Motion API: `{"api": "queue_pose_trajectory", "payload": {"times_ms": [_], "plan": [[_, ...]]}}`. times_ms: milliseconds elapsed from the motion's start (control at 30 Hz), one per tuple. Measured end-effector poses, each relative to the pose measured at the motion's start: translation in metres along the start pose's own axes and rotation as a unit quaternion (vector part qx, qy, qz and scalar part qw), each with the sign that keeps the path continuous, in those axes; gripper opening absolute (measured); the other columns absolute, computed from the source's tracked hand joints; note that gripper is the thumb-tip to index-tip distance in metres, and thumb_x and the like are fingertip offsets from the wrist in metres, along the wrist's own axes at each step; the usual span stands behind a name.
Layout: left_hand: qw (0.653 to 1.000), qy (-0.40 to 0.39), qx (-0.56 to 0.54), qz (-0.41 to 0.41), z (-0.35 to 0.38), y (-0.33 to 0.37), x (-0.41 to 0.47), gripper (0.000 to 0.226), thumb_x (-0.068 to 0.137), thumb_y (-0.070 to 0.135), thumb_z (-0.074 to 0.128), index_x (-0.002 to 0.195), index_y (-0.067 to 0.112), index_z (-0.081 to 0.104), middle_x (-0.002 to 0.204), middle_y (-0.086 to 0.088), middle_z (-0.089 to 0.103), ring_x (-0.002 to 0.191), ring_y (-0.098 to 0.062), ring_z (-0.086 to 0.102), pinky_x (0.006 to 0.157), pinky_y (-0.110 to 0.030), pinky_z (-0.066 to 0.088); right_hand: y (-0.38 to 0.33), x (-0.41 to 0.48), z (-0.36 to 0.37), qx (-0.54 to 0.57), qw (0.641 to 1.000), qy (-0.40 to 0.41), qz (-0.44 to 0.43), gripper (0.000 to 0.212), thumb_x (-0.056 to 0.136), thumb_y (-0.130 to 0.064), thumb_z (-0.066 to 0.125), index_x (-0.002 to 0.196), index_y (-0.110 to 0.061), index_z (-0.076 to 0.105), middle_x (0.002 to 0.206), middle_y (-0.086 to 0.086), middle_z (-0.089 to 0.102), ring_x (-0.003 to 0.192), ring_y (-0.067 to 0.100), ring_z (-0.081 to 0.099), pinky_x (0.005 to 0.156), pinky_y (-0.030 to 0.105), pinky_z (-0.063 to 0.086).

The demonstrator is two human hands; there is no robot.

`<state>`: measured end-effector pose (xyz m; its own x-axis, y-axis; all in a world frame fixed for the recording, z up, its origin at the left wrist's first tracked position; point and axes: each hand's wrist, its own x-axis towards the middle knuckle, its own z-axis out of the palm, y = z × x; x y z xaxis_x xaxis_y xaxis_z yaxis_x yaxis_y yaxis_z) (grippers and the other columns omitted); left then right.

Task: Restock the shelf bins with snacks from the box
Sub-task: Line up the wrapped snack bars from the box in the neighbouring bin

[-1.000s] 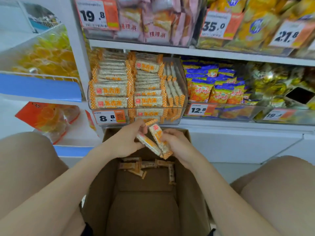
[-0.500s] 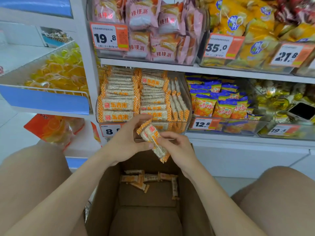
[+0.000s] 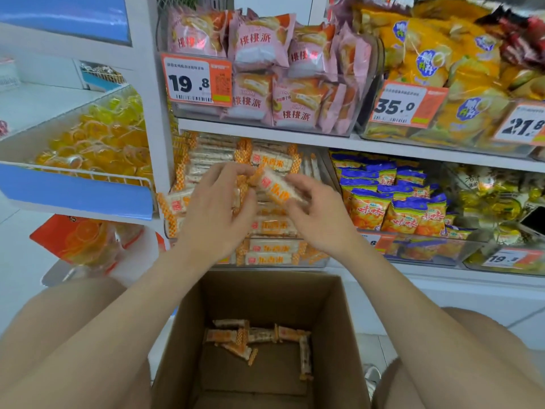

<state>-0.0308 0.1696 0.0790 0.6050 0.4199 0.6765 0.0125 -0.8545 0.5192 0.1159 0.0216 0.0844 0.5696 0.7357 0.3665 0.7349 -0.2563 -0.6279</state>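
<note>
snack bar (image 3: pixel 275 187) has risen to the bin (image 3: pixel 324 169); left hand (image 3: pixel 218 211) and right hand (image 3: pixel 320 215) both pinch it

White retail shelving: a horizontal shelf board (image 3: pixel 265 134) meets a white upright post (image 3: pixel 147 98) at its left end, and a plain white base panel (image 3: pixel 472 293) closes the unit below. To the left, set at an angle, a side rack (image 3: pixel 76 196) has a blue front edge with a white wire rail (image 3: pixel 88 175) above it. A blue panel (image 3: pixel 65 16) fills the upper left corner. The floor (image 3: pixel 525 323) is pale tile with a visible seam. Lighting is bright and even.
</note>
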Motion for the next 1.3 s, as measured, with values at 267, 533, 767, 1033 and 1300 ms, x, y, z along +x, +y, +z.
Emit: {"api": "queue_pose_trajectory", "payload": {"times_ms": [267, 533, 767, 1033, 1300], "plan": [[0.995, -0.011, 0.099, 0.001, 0.021, -0.025, 0.014, 0.032, 0.085, -0.001, 0.057, 0.111, 0.015, 0.067, 0.119, -0.005, 0.045, 0.107, -0.023, 0.047, 0.089, -0.034, 0.039, 0.033, 0.086, 0.025, -0.268, 0.963, 0.036, 0.008, 0.066, 0.091, -0.003, 0.060, 0.151, -0.027, 0.045, 0.144, 0.007, 0.054, 0.133, 0.036, 0.041, 0.103, 0.050, 0.035], [0.985, -0.007, 0.173, -0.021, 0.028, -0.030, 0.001, 0.067, 0.069, -0.017, 0.060, 0.126, 0.018, 0.064, 0.127, -0.010, 0.049, 0.113, -0.030, 0.040, 0.093, -0.032, 0.032, 0.046, 0.119, 0.049, -0.259, 0.964, 0.032, 0.037, 0.082, 0.082, 0.002, 0.057, 0.154, -0.037, 0.048, 0.142, 0.020, 0.051, 0.134, 0.045, 0.041, 0.114, 0.050, 0.039], [0.956, -0.051, 0.290, -0.012, 0.027, -0.035, -0.009, 0.071, 0.074, -0.013, 0.059, 0.138, 0.016, 0.053, 0.138, -0.017, 0.046, 0.118, -0.038, 0.040, 0.091, -0.045, 0.033, 0.043, 0.111, 0.046, -0.282, 0.959, 0.000, 0.004, 0.082, 0.091, -0.005, 0.065, 0.162, -0.031, 0.036, 0.152, 0.019, 0.045, 0.145, 0.041, 0.032, 0.124, 0.050, 0.023], [0.952, -0.080, 0.294, 0.036, 0.030, -0.034, -0.006, 0.057, 0.086, -0.001, 0.053, 0.142, 0.014, 0.053, 0.143, -0.011, 0.048, 0.128, -0.037, 0.041, 0.098, -0.050, 0.031, 0.042, 0.122, 0.049, -0.312, 0.949, -0.053, -0.005, 0.087, 0.091, -0.003, 0.068, 0.165, -0.026, 0.030, 0.164, 0.014, 0.038, 0.151, 0.037, 0.028, 0.127, 0.051, 0.019], [0.987, -0.065, 0.140, 0.049, 0.025, -0.038, -0.005, 0.057, 0.056, -0.001, 0.040, 0.111, 0.011, 0.049, 0.123, -0.007, 0.048, 0.108, -0.030, 0.040, 0.083, -0.052, 0.038, 0.009, 0.079, 0.050, -0.305, 0.951, 0.000, 0.054, 0.089, 0.089, -0.014, 0.066, 0.162, -0.003, 0.016, 0.159, 0.026, 0.028, 0.152, 0.047, 0.018, 0.126, 0.055, 0.013]]}}
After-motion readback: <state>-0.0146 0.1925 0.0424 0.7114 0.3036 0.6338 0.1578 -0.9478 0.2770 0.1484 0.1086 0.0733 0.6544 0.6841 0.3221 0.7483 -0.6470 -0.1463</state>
